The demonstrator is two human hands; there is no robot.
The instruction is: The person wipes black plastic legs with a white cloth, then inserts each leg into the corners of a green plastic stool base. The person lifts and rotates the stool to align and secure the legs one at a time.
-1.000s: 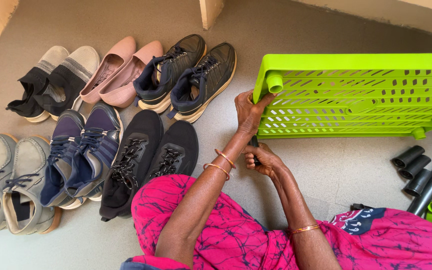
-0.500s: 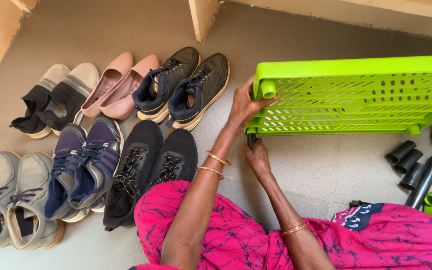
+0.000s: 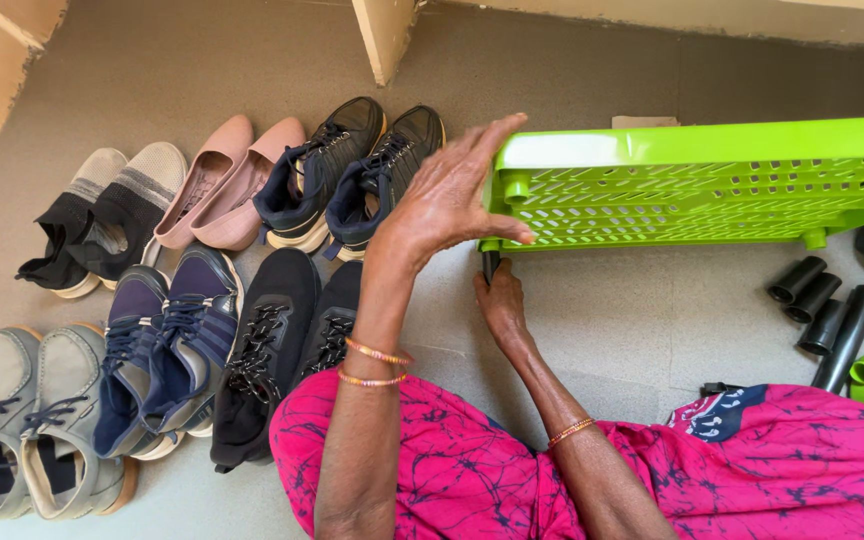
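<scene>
Indoors: grey tiled floor, shoes lined, wall corner.

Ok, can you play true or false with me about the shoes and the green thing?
1. The left hand rests on the end of the green plastic shelf. True.
2. The right hand is picking up a pink shoe. False: it is under the shelf's corner, gripping a dark tube; the pink shoes lie untouched.
3. The shoes stand in pairs on the floor. True.
4. The green shelf is full of shoes. False: nothing lies on it.
5. Loose black tubes lie on the floor to the right. True.
</scene>
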